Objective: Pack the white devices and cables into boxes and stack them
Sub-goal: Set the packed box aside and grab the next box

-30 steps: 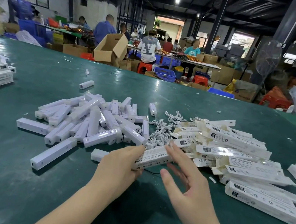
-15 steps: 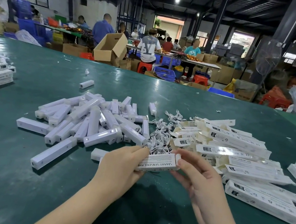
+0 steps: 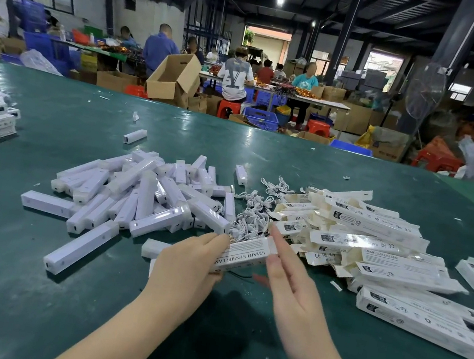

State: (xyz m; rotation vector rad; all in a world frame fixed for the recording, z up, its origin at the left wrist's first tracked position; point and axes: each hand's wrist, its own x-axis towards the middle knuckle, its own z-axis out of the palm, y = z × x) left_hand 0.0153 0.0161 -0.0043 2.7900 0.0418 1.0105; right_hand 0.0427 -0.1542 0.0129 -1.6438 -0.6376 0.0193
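Box (image 3: 244, 255) lies with its long axis running up-right from your left hand (image 3: 187, 267), which grips its near end; your right hand (image 3: 290, 284), fingers straight, touches the far end.

Packing workshop in a warehouse hall: steel roof, seated workers (image 3: 235, 79) at long benches (image 3: 319, 101), cartons (image 3: 173, 77), blue crates (image 3: 261, 118), green table (image 3: 26, 285).

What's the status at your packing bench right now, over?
Left hand grips one printed box. Right hand open, straight fingers at the box's end. Loose devices, cables and flat boxes piled just behind; nothing blocking.
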